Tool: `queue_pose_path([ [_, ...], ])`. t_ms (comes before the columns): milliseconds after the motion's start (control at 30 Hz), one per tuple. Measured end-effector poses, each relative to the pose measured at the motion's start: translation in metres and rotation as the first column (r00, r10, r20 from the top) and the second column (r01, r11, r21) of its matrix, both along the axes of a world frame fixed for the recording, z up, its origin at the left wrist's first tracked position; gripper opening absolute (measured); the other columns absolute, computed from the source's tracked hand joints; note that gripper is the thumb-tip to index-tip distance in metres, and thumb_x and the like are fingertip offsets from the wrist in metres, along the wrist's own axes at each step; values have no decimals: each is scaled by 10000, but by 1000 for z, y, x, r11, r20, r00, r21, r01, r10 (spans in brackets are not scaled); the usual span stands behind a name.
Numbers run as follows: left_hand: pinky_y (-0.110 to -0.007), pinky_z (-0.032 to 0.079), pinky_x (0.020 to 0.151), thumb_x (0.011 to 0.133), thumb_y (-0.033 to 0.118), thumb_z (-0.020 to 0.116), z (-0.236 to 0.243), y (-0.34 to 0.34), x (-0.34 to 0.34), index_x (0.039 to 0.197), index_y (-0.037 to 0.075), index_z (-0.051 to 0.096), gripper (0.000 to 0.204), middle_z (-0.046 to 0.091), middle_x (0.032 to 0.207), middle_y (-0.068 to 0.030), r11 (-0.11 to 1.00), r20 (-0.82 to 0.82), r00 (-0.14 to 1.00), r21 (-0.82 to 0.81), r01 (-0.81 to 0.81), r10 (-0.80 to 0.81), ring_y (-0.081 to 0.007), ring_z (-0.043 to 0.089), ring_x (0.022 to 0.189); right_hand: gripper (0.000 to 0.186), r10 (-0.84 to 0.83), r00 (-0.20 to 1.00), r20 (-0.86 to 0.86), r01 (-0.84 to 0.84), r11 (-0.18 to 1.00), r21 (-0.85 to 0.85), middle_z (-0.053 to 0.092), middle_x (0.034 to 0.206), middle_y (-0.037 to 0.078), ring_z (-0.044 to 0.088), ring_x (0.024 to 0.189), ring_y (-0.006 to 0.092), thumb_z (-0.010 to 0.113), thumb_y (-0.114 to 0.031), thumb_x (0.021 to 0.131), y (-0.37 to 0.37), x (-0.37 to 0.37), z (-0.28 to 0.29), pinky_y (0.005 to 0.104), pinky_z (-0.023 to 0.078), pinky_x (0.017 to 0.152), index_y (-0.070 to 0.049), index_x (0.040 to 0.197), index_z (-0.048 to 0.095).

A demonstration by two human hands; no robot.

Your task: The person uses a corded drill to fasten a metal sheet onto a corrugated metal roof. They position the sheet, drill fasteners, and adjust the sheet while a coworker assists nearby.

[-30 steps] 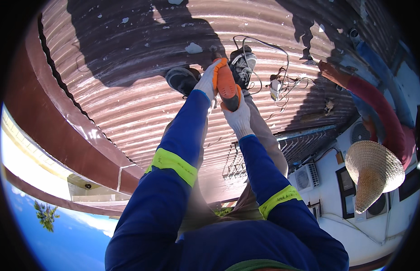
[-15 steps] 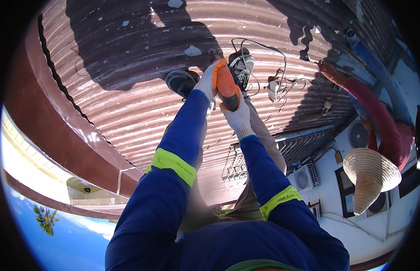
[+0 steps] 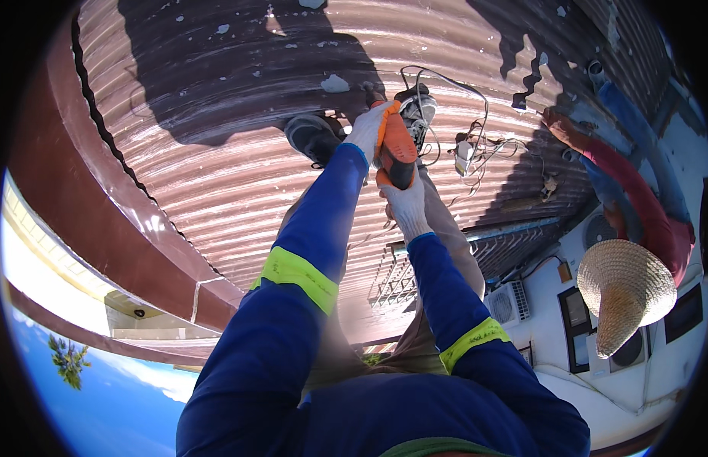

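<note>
An orange angle grinder (image 3: pixel 397 142) with a dark rear end is held in front of my legs, its front end pointing away toward the corrugated roof (image 3: pixel 240 171). My left hand (image 3: pixel 368 128), in a white and orange work glove, is closed around its front part. Wearing the same kind of glove, my right hand (image 3: pixel 406 204) grips the rear end. The grinder's working end is small and dark, and I cannot make out what is fitted to it. My dark shoes (image 3: pixel 313 139) stand on the metal sheet just beside the tool.
A grey cable (image 3: pixel 485 99) loops over the roof to a white socket block (image 3: pixel 464 156). On the right a person in a straw hat (image 3: pixel 624 286) reaches a hand (image 3: pixel 565 128) to the sheet. Beyond a metal grille (image 3: pixel 514 244) are air-conditioner units (image 3: pixel 509 302). A brown roof edge (image 3: pixel 102 217) curves along the left.
My hands and the grinder have shifted slightly right and down in the picture, and the roof has shifted too. The grip is unchanged. The other person's hand stays near the sheet.
</note>
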State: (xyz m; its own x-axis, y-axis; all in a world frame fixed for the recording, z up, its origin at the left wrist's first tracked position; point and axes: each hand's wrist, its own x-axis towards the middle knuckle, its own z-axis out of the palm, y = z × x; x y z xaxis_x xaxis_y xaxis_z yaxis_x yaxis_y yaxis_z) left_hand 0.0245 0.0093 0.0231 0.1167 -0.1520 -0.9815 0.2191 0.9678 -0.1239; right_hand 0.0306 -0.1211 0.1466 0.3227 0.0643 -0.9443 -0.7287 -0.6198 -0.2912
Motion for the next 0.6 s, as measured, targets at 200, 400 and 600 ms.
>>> queue_pose_path([
  [200, -333, 520, 622, 902, 376, 788, -4, 2, -2, 1020, 124, 700, 292, 679, 886, -54, 984, -85, 981, -50, 168, -172, -176, 642, 719, 451, -64, 998, -9, 65, 998, 21, 638, 823, 51, 576, 617, 120, 864, -113, 808, 7, -5, 12, 290, 446, 536, -15, 1156, 595],
  [400, -460, 533, 690, 798, 459, 863, 2, -18, -11, 1042, 10, 707, 534, 699, 920, -152, 999, -29, 999, -34, -16, 15, -299, 667, 713, 449, -1, 1000, 26, 2, 999, -33, 639, 865, 47, 579, 651, 114, 854, -104, 809, -1, -6, 19, 289, 448, 562, -22, 1172, 604],
  [600, -439, 529, 686, 781, 500, 874, -8, -30, -27, 1156, -53, 679, 695, 683, 962, -175, 999, 12, 1000, 37, 9, -9, -293, 682, 762, 450, -11, 1000, 12, 12, 999, -41, 652, 911, 31, 597, 724, 115, 854, -94, 803, -6, -12, 24, 289, 477, 630, -18, 1183, 625],
])
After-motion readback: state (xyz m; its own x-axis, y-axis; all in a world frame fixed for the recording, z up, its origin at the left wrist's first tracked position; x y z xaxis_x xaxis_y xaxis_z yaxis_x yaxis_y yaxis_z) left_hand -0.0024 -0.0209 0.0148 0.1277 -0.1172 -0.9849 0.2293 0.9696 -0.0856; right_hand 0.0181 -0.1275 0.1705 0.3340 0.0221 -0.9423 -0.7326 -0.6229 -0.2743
